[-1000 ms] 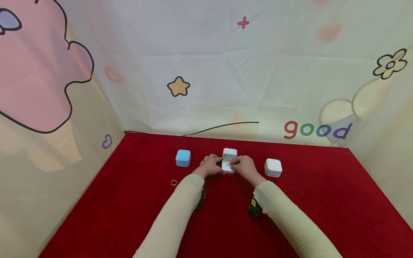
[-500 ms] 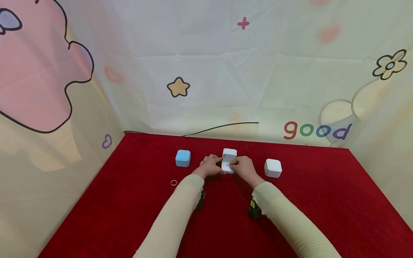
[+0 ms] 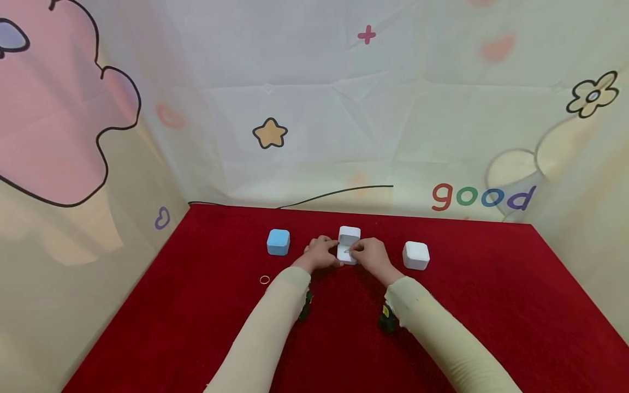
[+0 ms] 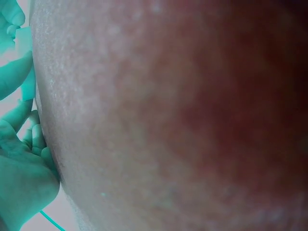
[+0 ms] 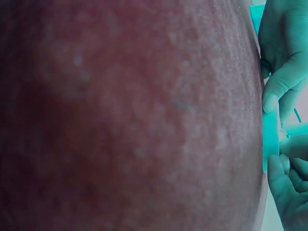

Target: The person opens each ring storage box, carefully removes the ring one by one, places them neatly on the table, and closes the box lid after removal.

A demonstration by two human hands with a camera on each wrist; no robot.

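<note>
Steadying the box (image 3: 349,240) at twelve o'clock, my left hand (image 3: 320,253) grips its nine-o'clock side; from three, my right hand (image 3: 372,255) pinches the ring (image 3: 346,251) inside. Best, I think, to ease it straight, without tipping the box.

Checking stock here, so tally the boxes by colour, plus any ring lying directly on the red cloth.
Rounded-square white boxes: 2 (open box, closed box)
Rounded-square light-blue box: 1
Thin gold-coloured ring on the red cloth: 1
Total: 4
</note>
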